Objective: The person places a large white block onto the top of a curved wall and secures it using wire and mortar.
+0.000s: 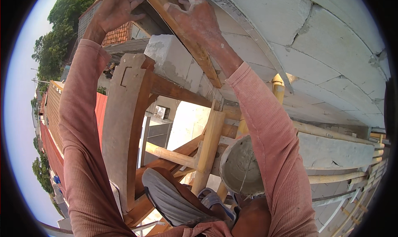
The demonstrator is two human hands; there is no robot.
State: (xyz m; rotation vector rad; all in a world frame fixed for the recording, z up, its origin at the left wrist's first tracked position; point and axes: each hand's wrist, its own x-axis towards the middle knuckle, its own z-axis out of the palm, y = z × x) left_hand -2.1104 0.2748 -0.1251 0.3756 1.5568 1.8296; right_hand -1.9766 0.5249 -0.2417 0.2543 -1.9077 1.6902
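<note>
At the top left, my left hand (118, 12) is raised with its fingers stretched and apart, beside the dark roof timber. My right hand (197, 17), dusted with grey, is curled at the edge of a long brown wooden board (195, 50). Its thumb lies against the board, and some of its fingertips are hidden. The board slants down from the top edge toward the block wall. Right of this hand runs a long grey strip (253, 27) with a pointed lower end. Below my right forearm sits a round bucket of wet grey mortar (242, 166).
A light grey block wall (323, 34) fills the upper right. A thick timber post (124, 112) stands left of centre. Bamboo poles (209, 150) and wooden beams surround my bent legs and sandalled feet (213, 199), with gaps opening below. Roofs and trees lie beyond on the left.
</note>
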